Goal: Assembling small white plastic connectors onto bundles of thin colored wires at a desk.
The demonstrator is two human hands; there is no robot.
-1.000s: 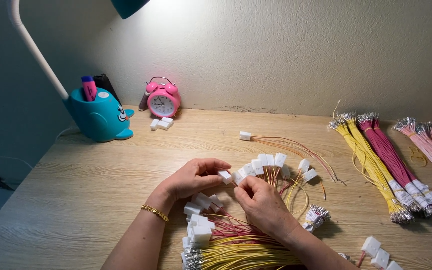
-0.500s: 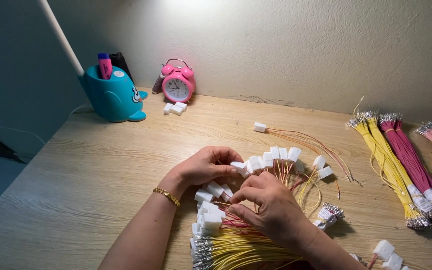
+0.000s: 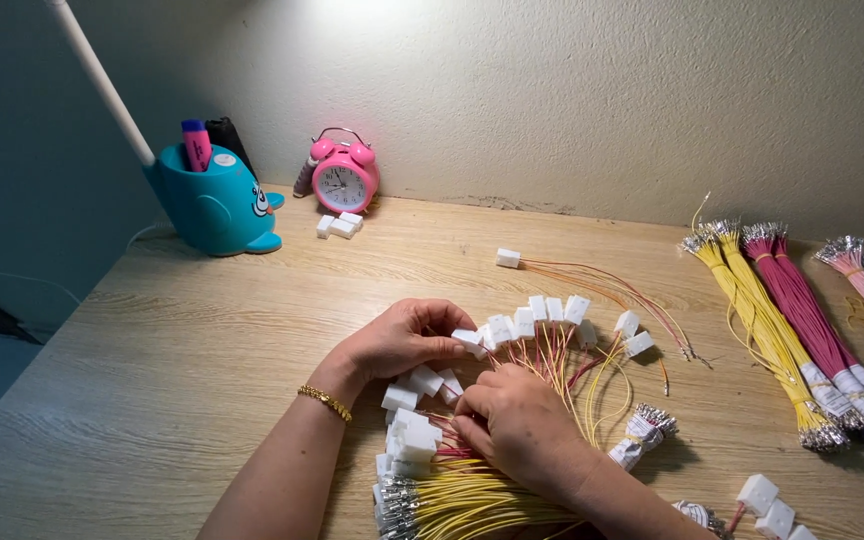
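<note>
On the desk, the whale-shaped pen holder stands in the far left corner, markers in it. The alarm clock stands just right of it against the back wall, with a few loose connectors lying just in front of the clock. Near the middle of the desk lies a fan of wired connectors; a single wired connector lies behind it. At the near edge lies a wire bundle. Toward the right edge, three wire bundles lie side by side, running from the back toward the front.
</note>
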